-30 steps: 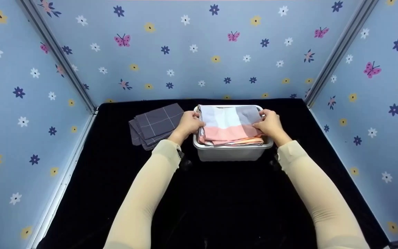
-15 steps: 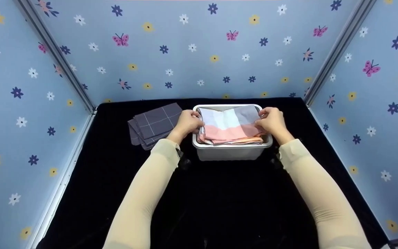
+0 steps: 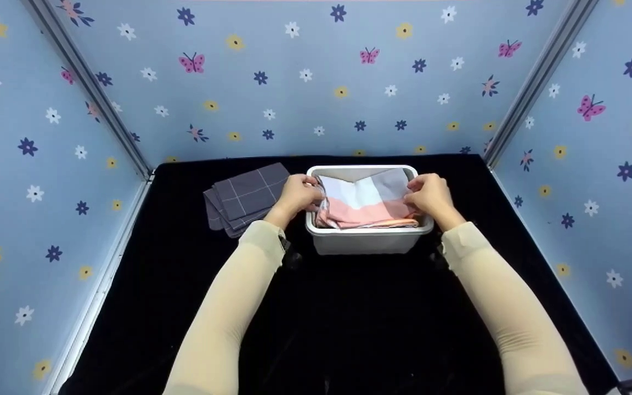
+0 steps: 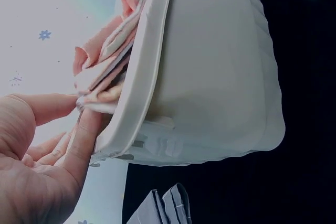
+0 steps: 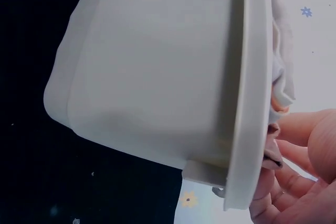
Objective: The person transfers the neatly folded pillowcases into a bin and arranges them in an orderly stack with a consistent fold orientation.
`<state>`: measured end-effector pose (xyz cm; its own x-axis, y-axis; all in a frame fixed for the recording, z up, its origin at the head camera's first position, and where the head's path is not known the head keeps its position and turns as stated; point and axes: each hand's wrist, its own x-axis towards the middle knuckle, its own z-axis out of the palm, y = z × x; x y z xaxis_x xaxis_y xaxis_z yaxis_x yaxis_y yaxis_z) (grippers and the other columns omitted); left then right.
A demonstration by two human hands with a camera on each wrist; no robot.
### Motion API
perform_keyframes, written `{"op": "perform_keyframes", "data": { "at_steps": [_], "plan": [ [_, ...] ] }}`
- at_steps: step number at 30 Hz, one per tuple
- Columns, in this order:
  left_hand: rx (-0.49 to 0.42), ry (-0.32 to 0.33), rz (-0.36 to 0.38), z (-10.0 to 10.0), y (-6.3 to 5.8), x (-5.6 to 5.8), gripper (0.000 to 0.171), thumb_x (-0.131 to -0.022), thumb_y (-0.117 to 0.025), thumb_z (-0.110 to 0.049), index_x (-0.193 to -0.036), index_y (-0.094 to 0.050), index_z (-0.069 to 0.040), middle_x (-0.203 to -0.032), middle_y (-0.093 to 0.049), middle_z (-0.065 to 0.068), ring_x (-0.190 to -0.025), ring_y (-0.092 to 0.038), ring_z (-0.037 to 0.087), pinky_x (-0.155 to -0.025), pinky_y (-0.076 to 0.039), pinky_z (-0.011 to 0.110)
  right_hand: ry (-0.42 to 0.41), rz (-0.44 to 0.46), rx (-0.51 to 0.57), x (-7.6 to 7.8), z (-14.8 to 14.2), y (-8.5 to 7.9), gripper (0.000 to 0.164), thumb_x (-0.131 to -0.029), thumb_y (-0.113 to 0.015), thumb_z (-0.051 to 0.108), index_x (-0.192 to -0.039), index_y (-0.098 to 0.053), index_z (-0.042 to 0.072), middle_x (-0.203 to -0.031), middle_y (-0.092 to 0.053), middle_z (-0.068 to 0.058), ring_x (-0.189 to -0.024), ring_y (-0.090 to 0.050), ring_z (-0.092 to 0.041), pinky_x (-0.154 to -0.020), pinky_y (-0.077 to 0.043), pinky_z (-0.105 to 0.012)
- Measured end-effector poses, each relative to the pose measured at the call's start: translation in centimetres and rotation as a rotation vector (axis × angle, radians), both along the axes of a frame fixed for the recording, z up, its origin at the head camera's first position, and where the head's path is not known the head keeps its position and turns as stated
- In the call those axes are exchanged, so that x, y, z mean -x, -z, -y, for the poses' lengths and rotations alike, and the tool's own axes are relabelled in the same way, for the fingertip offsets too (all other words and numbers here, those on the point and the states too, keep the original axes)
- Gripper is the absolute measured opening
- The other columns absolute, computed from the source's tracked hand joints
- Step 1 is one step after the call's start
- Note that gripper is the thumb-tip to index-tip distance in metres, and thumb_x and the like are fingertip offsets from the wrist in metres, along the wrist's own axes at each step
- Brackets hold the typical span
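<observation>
A folded checked cloth in pale blue, white, grey and coral lies in a white plastic bin, over other folded layers with orange edges. My left hand pinches its left edge between thumb and fingers; in the left wrist view the thumb and fingertips meet on the stacked fabric just over the rim. At the opposite side, my right hand pinches the right edge. The right wrist view shows that thumb against the cloth and the other fingers tucked down by the bin's rim.
Several dark grey folded cloths with thin white lines lie fanned out left of the bin. Black fabric covers the table, with blue flowered panels standing at the back and both sides.
The top cloth has sunk lower into the bin, its back edge now dipping in the middle and baring the inner back wall. Both hands stay at its sides, the right shifting slightly.
</observation>
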<state>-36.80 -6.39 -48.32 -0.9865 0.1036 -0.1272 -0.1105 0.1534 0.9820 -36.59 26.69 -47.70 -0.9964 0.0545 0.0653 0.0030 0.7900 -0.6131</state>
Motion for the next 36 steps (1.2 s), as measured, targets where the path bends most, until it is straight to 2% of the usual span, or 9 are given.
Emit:
{"op": "perform_keyframes", "data": {
  "at_steps": [6, 10, 17, 19, 26, 36],
  "plan": [
    [-0.051, 0.012, 0.013, 0.2, 0.0, 0.2, 0.057, -0.089, -0.065, 0.009, -0.143, -0.050, 0.019, -0.088, -0.069, 0.013, -0.065, -0.069, 0.017, -0.054, -0.061, 0.022, 0.017, -0.023, -0.002, 0.0, -0.3, -0.2, 0.029, -0.087, -0.085, 0.011, -0.114, -0.080, 0.000, -0.103, -0.077, -0.021, -0.092, -0.070, -0.035, -0.089, -0.058, -0.049],
    [-0.053, 0.017, 0.015, 0.4, -0.1, 0.2, 0.052, -0.089, -0.066, 0.008, -0.139, -0.053, 0.017, -0.089, -0.069, 0.014, -0.064, -0.068, 0.017, -0.054, -0.060, 0.022, 0.020, -0.033, 0.013, 0.0, -0.4, -0.2, 0.029, -0.086, -0.084, 0.010, -0.113, -0.081, 0.000, -0.102, -0.076, -0.020, -0.090, -0.068, -0.033, -0.086, -0.056, -0.045],
    [-0.034, -0.008, 0.008, 1.1, -0.2, 0.1, 0.041, -0.090, -0.068, 0.006, -0.130, -0.059, 0.011, -0.090, -0.065, 0.008, -0.066, -0.067, 0.015, -0.054, -0.057, 0.020, 0.008, -0.047, 0.025, -0.3, -0.3, -0.4, 0.030, -0.086, -0.082, 0.010, -0.114, -0.080, -0.001, -0.097, -0.074, -0.016, -0.087, -0.065, -0.029, -0.079, -0.052, -0.038],
    [-0.041, -0.010, 0.007, 1.4, -0.1, 0.0, 0.042, -0.090, -0.069, 0.006, -0.130, -0.058, 0.013, -0.089, -0.065, 0.008, -0.066, -0.067, 0.015, -0.054, -0.057, 0.021, 0.003, -0.054, 0.030, -0.5, -0.2, -0.4, 0.029, -0.086, -0.082, 0.009, -0.113, -0.080, -0.001, -0.096, -0.074, -0.016, -0.087, -0.065, -0.029, -0.079, -0.052, -0.038],
    [-0.046, -0.010, -0.020, 2.8, 0.6, -0.3, 0.042, -0.093, -0.071, 0.005, -0.132, -0.059, 0.014, -0.085, -0.068, 0.003, -0.064, -0.067, 0.012, -0.055, -0.057, 0.020, -0.016, -0.089, 0.060, -1.2, 0.6, -0.4, 0.031, -0.081, -0.078, 0.005, -0.111, -0.081, -0.002, -0.089, -0.074, -0.010, -0.078, -0.060, -0.017, -0.075, -0.049, -0.030],
    [-0.021, -0.025, -0.021, 4.8, 1.7, -0.9, 0.036, -0.095, -0.074, 0.001, -0.129, -0.064, 0.007, -0.086, -0.069, -0.001, -0.069, -0.068, 0.011, -0.062, -0.059, 0.022, -0.090, -0.088, 0.097, -1.8, 2.2, -0.4, 0.028, -0.088, -0.085, 0.007, -0.112, -0.081, -0.004, -0.086, -0.073, -0.010, -0.074, -0.061, -0.016, -0.071, -0.051, -0.027]
  ]
}}
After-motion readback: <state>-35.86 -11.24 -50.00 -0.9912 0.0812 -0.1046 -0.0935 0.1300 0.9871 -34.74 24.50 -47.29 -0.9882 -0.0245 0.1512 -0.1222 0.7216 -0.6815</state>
